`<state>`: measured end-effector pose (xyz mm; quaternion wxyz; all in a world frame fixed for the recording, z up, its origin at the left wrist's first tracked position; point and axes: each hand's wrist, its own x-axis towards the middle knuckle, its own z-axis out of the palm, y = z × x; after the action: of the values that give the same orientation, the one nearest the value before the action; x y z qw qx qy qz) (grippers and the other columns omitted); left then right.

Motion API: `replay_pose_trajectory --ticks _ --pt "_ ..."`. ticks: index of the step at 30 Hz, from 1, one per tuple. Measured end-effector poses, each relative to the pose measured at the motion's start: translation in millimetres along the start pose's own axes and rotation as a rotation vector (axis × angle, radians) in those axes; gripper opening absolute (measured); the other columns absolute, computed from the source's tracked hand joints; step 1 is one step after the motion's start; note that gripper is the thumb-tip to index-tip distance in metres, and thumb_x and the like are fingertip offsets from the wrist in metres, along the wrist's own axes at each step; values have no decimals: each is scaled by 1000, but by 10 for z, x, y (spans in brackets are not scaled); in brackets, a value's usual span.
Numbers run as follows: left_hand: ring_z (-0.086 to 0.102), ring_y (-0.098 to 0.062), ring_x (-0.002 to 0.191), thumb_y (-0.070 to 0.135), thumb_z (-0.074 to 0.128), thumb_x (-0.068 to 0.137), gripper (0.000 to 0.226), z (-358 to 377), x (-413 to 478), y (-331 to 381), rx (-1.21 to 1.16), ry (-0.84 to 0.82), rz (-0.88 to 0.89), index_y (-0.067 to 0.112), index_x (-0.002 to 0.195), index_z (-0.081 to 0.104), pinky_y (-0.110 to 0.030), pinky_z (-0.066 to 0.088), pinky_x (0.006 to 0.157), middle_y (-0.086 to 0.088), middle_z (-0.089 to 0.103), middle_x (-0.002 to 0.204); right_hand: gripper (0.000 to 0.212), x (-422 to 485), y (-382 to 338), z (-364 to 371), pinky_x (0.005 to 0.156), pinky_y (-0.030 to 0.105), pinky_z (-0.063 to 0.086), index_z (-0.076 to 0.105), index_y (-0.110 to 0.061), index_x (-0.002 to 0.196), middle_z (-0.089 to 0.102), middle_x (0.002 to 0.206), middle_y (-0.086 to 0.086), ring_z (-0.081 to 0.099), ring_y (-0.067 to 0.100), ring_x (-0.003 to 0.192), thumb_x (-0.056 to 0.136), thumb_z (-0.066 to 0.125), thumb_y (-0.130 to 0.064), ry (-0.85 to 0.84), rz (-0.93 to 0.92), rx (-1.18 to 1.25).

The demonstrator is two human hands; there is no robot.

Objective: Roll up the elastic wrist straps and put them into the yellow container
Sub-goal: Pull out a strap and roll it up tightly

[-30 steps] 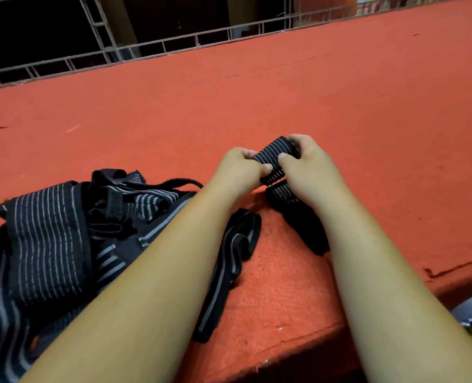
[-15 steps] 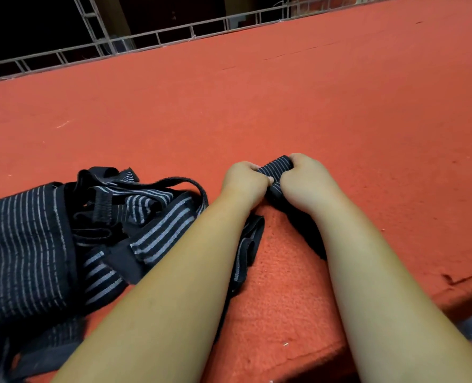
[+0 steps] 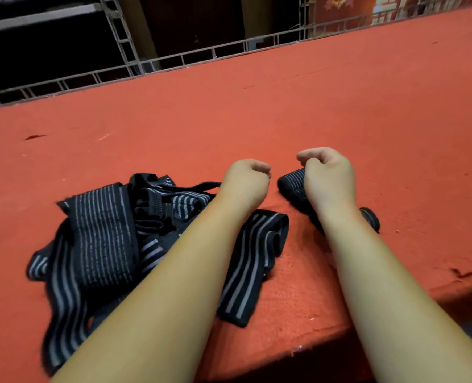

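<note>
Black striped rolled strap (image 3: 291, 181) on red table (image 3: 340, 106) | left hand (image 3: 246, 181) curled, empty | right hand (image 3: 326, 175) curled over it, grip unclear

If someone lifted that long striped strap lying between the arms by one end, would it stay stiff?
Probably not: the strap lies folded back on itself in soft loops, so it would likely droop and unfold. It looks thin and flat, so probably light. The fuzzy red table cover might drag on it if pushed.
</note>
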<state>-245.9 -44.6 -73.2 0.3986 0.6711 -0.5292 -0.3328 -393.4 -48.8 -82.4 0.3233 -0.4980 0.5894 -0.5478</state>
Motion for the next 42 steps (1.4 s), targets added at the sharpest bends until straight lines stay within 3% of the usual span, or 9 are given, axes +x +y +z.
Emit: replay_pose_trajectory --ticks 6,11,20,24,28,31,33,38,42 --pt "73 -19 85 -7 45 95 40 -612 -586 -57 -106 49 34 19 100 75 -34 58 80 1 80 98 32 -590 -338 448 94 50 62 77 -23 86 82 92 -6 78 17 93 86 48 -10 -168 -6 178" --pt "71 -15 67 -4 50 88 41 -1213 -1023 -196 -104 186 13 20 86 82 -29 57 66 0 82 79 30 -1162 -588 876 82 39 63 76 -21 86 81 87 -1 76 21 87 89 50 -7 -337 -17 188" --pt "74 -15 78 1 50 91 38 -2056 -1470 -672 -232 380 -43 22 88 82 -36 60 73 2 83 89 33 -1712 -814 1369 76 38 59 75 -17 94 82 99 6 78 20 87 98 45 -3 -491 151 279" --pt "71 -17 75 14 56 87 28 -2271 -1569 -996 -232 515 -110 28 91 80 -36 58 75 5 80 84 26 -1965 -727 1510 87 40 65 76 -23 99 82 99 -2 79 17 94 90 52 -22 -601 125 103" --pt "72 -13 94 13 62 90 29 -2304 -1650 -1254 -124 607 -134 28 113 72 -30 56 77 8 75 108 29 -2131 -735 1573 62 25 51 69 -27 125 74 108 -9 69 7 85 98 59 -30 -635 -54 -193" --pt "68 -9 108 8 69 91 37 -2263 -1668 -1411 -161 573 -105 21 126 65 -28 52 90 6 71 122 42 -2152 -735 1646 85 35 58 65 -21 138 71 108 -11 70 13 97 97 69 -33 -615 -61 -181" --pt "67 -4 105 9 74 91 40 -2269 -1659 -1462 -184 559 -90 21 128 62 -26 53 89 7 70 122 38 -2148 -724 1700 91 42 61 66 -24 131 73 107 -9 73 17 98 96 74 -35 -636 -60 -176" --pt "71 -5 105 11 81 92 42 -2356 -1599 -1481 -304 525 -86 21 129 64 -21 52 77 11 72 119 19 -2086 -652 1760 71 33 59 65 -34 115 75 99 -13 74 7 84 99 73 -29 -687 -59 -80" --pt "74 -12 95 -3 76 93 43 -2363 -1623 -1472 -447 473 -85 16 130 67 -18 53 63 5 76 114 19 -2092 -654 1740 82 47 66 76 -36 110 80 93 -13 78 13 84 97 67 -25 -702 -145 -157"
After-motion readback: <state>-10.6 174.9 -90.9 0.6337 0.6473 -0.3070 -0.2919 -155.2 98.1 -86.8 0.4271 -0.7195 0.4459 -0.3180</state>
